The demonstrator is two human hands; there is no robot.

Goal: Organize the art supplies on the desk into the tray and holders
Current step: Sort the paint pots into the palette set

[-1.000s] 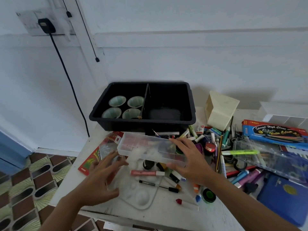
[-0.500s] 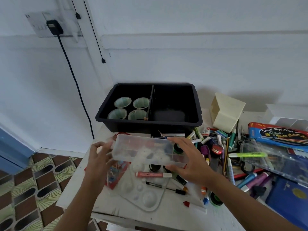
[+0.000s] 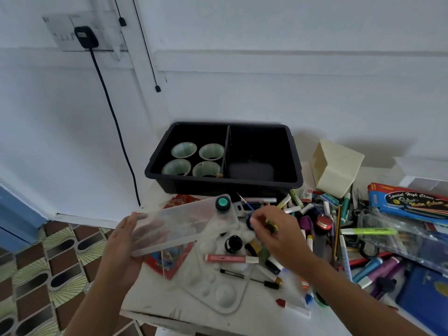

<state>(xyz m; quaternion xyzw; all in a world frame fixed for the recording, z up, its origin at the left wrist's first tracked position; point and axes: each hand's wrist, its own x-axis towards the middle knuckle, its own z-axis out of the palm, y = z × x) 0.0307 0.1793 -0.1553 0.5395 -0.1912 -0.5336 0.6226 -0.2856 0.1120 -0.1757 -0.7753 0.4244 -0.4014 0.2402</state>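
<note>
My left hand (image 3: 126, 241) grips the near left end of a clear plastic box (image 3: 184, 224) and holds it tilted above the desk's left edge. A teal-lidded paint pot (image 3: 222, 203) sits at the box's far end. Just right of the box, my right hand (image 3: 276, 236) pinches a small dark paint pot (image 3: 271, 225) with a yellow band, with a blue pot (image 3: 249, 220) at its fingertips. A black-lidded pot (image 3: 233, 243) stands below on the desk. The black divided tray (image 3: 297, 166) is behind, with several paper cups (image 3: 207, 168) in its left compartment.
A white palette (image 3: 218, 294) and a pink marker (image 3: 228, 258) lie at the desk's front. Markers, pens and tubes (image 3: 315, 214) pile up on the right, with a cream holder (image 3: 337, 170), a watercolour box (image 3: 409, 202), a clear pencil case (image 3: 400, 236) and a blue book (image 3: 426, 301).
My right hand let go of the clear box and now pinches a small pot. My left hand took the box's left end and tilted it; a teal pot now sits in it.
</note>
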